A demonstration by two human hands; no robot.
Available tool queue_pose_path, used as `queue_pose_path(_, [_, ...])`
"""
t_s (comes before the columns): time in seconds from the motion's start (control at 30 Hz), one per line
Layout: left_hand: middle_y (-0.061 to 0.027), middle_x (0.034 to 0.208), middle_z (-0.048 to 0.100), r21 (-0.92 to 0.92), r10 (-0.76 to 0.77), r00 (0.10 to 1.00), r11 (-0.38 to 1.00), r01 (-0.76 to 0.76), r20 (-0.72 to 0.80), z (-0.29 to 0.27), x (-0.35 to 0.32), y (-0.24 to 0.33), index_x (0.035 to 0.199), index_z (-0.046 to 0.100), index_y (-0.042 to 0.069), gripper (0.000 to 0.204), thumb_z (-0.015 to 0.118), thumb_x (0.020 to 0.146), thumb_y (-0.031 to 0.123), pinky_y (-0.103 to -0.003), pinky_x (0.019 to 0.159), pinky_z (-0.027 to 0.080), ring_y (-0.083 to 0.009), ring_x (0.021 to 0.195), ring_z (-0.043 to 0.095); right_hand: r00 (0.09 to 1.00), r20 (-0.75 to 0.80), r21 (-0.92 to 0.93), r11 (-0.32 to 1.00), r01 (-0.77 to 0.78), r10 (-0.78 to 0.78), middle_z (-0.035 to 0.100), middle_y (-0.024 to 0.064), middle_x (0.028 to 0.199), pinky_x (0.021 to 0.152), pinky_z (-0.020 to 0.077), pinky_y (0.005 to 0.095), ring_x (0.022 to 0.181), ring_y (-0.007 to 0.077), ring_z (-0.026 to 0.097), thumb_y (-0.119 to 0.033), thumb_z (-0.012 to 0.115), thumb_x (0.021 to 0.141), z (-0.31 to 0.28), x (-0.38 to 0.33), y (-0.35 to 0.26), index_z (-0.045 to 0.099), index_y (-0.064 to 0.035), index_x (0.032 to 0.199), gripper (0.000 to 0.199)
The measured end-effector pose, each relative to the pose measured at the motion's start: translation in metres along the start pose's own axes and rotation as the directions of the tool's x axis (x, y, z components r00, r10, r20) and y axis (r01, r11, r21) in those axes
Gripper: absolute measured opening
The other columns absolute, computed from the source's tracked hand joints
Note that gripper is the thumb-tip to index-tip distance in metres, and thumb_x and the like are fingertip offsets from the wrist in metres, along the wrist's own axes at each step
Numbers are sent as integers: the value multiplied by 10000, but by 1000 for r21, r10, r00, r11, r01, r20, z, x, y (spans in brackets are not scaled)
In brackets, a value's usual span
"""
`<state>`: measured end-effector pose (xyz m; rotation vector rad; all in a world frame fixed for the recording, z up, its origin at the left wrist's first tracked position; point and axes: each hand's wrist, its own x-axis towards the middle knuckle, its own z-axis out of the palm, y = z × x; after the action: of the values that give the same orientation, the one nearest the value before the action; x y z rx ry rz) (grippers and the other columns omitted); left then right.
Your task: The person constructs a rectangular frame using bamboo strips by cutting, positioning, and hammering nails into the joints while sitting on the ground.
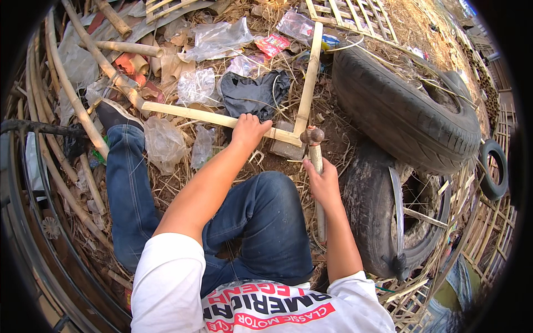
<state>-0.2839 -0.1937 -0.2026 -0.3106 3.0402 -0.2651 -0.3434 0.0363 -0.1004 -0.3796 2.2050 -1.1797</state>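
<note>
My left hand (pixel 250 130) is closed around a flat bamboo strip (pixel 194 115) that runs from the left toward the middle. At its right end this strip meets a second bamboo strip (pixel 309 83), forming a corner. A grey block (pixel 286 147) lies under the joint. In my right hand (pixel 323 180) is a hammer (pixel 315 145), gripped by its pale wooden handle. Its rounded metal head is beside the corner; whether it touches the bamboo I cannot tell.
Two old tyres (pixel 400 105) lie to the right, with a smaller tyre (pixel 494 169) beyond. Long bamboo poles (pixel 72 100) and a dark metal frame (pixel 41 183) line the left. A black plastic bag (pixel 254 91) and clear plastic scraps (pixel 219 41) litter the ground, near a bamboo lattice (pixel 355 16).
</note>
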Motion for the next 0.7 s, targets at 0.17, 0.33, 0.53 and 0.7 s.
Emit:
queue_pose_path(0.17, [-57, 880, 596, 8, 6, 999, 1000, -6, 40, -1, 1, -1, 1138, 528, 245, 305, 538, 851, 141, -355, 752, 405, -235, 872, 571, 980, -51, 26, 981, 191, -190, 516, 21, 597, 453, 373, 294, 492, 83, 447, -218, 619, 906, 2, 4, -5, 590, 37, 875, 259])
queue_pose_path(0.33, [-55, 888, 598, 0, 9, 999, 1000, -9, 52, -4, 5, 0, 1146, 520, 241, 307, 539, 854, 150, -357, 762, 410, -236, 889, 575, 992, 8, -41, 991, 125, -125, 466, -3, 551, 350, 338, 280, 381, 78, 418, -274, 613, 924, 12, 28, 31, 562, 20, 883, 301])
queue_pose_path(0.53, [-57, 891, 600, 13, 1, 999, 1000, -1, 40, 2, -1, -2, 1110, 519, 228, 268, 539, 853, 156, -357, 767, 411, -236, 885, 579, 991, 17, 56, 990, 128, -129, 466, -14, 558, 337, 336, 265, 377, 70, 420, -238, 617, 921, 3, 5, -2, 551, 11, 848, 268])
queue_pose_path(0.7, [-65, 901, 604, -8, 9, 1000, 1000, -9, 18, 2, -1, -4, 1113, 519, 225, 266, 538, 856, 160, -358, 780, 410, -241, 897, 584, 994, -32, 87, 990, 111, -108, 546, 42, 613, 534, 405, 309, 571, 102, 480, -212, 641, 882, -2, 4, -15, 589, 51, 864, 269])
